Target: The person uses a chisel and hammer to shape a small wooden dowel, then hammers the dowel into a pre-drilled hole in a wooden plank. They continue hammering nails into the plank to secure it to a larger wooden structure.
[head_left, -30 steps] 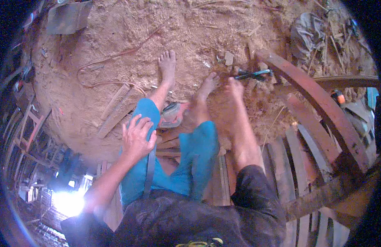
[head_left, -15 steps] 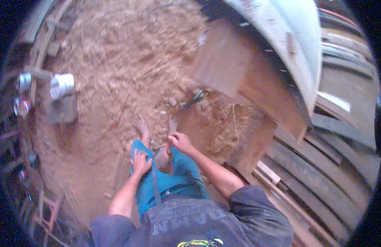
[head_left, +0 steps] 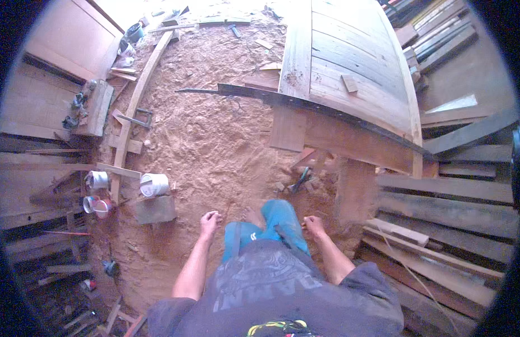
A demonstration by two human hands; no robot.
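Observation:
My left hand (head_left: 210, 221) hangs in front of me, just left of my teal trousers (head_left: 236, 236). Its fingers are curled together, with something pale at the tips, too small to name. On the other side of my legs, my right hand (head_left: 313, 226) is also curled, and what its fingers may hold is hidden. Neither hand touches the things around it. Nearest the left hand is a wooden block (head_left: 155, 209) with a white bucket (head_left: 154, 185) by it. A green-handled tool (head_left: 301, 178) lies on the ground ahead of my right hand.
A large pale plank panel (head_left: 352, 62) rises at the far right, a small wood block (head_left: 349, 83) on it and a long dark strip (head_left: 321, 108) along its near edge. Stacked boards (head_left: 445, 199) fill the right. A long beam (head_left: 137, 98) lies left across the shavings-covered ground (head_left: 215, 140).
Both hands have come off my legs and spread apart to either side. My view has lifted and swung, showing more of the ground and panel ahead.

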